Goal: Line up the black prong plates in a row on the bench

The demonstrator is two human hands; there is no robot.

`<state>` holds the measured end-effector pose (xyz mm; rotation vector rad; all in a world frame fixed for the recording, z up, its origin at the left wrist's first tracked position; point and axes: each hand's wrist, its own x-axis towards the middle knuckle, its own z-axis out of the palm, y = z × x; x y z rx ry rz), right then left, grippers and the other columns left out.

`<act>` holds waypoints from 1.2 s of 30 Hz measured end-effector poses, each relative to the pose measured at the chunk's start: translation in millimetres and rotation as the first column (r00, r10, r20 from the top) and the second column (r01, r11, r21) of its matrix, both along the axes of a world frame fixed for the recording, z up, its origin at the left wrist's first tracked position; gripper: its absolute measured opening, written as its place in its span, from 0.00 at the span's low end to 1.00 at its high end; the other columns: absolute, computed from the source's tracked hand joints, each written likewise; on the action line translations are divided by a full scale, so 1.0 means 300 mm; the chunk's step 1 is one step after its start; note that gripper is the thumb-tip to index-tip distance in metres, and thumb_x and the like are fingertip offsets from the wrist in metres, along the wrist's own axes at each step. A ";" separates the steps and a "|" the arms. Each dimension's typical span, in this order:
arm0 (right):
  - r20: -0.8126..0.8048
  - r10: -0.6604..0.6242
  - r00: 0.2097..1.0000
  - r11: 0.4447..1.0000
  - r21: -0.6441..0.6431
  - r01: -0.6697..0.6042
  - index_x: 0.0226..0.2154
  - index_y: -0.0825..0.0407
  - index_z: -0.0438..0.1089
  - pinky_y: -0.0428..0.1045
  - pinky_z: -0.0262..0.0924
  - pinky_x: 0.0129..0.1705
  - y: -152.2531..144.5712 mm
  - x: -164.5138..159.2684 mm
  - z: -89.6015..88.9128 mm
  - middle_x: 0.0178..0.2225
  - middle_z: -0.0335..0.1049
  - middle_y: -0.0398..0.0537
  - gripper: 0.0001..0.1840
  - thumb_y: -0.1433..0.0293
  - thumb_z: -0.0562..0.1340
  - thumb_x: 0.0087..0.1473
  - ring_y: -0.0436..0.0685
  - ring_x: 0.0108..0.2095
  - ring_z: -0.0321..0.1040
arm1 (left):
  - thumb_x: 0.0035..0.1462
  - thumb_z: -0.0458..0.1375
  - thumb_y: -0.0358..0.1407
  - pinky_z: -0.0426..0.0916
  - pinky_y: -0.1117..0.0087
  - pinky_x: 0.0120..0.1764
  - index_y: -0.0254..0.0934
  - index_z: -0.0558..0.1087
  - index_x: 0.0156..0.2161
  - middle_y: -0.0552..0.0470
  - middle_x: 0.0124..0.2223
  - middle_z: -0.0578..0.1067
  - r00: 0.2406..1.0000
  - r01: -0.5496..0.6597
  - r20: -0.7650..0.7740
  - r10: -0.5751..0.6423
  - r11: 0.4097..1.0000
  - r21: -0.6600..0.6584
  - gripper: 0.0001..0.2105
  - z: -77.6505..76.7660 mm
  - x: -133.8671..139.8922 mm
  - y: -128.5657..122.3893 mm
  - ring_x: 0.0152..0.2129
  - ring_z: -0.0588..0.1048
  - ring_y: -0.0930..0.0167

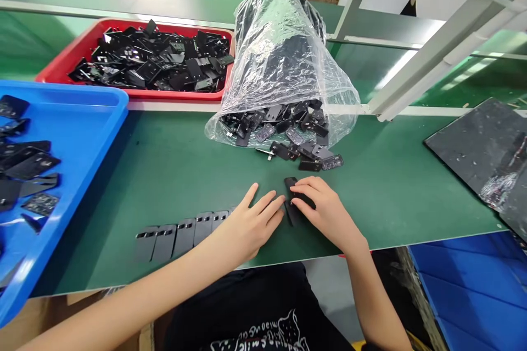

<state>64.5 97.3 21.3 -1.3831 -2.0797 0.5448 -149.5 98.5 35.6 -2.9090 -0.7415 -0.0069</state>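
My right hand (327, 211) has its thumb and fingers bent around a small black plastic part (289, 182) on the green table. Another dark flat piece (291, 215) lies just below it, partly under the fingers. My left hand (253, 225) is open, its fingers stretched out and their tips beside these pieces. Left of it, several flat black plates (164, 242) with small slots lie side by side in a row, the right end hidden by my left hand and forearm. Loose black parts (310, 154) spill from a clear plastic bag (284, 60) just beyond my hands.
A red tray (173, 94) heaped with black parts stands at the back left. Nearer, a blue tray (94, 115) holds more of them. A metal post (436, 38) slants up behind the table (387, 186). On the right lies a worn dark board (481, 142).
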 end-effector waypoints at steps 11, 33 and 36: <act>-0.002 -0.139 0.990 0.984 -0.115 0.138 0.31 0.48 0.71 0.45 0.59 0.29 -0.012 0.144 0.050 0.27 0.66 0.39 0.13 0.70 0.53 0.63 0.48 0.25 0.64 | 0.60 0.50 0.35 0.45 0.52 0.63 0.34 0.70 0.56 0.48 0.52 0.75 0.962 -0.244 0.124 0.245 0.970 -0.023 0.19 -0.042 0.030 -0.230 0.53 0.67 0.60; 0.204 0.088 0.975 0.973 0.193 -0.128 0.49 0.58 0.67 0.57 0.63 0.50 -0.224 -0.151 -0.047 0.51 0.69 0.55 0.16 0.79 0.54 0.59 0.61 0.52 0.61 | 0.63 0.50 0.38 0.41 0.49 0.65 0.31 0.73 0.51 0.43 0.53 0.75 0.776 -0.486 0.393 0.493 0.865 -0.126 0.17 -0.101 -0.025 -0.289 0.55 0.67 0.57; 0.186 0.071 0.980 0.972 0.209 -0.110 0.50 0.58 0.67 0.57 0.63 0.50 -0.233 -0.225 -0.042 0.50 0.70 0.54 0.16 0.78 0.53 0.60 0.61 0.52 0.62 | 0.63 0.50 0.37 0.43 0.49 0.65 0.31 0.73 0.49 0.44 0.51 0.76 0.731 -0.516 0.436 0.525 0.843 -0.150 0.16 -0.107 -0.066 -0.287 0.54 0.69 0.57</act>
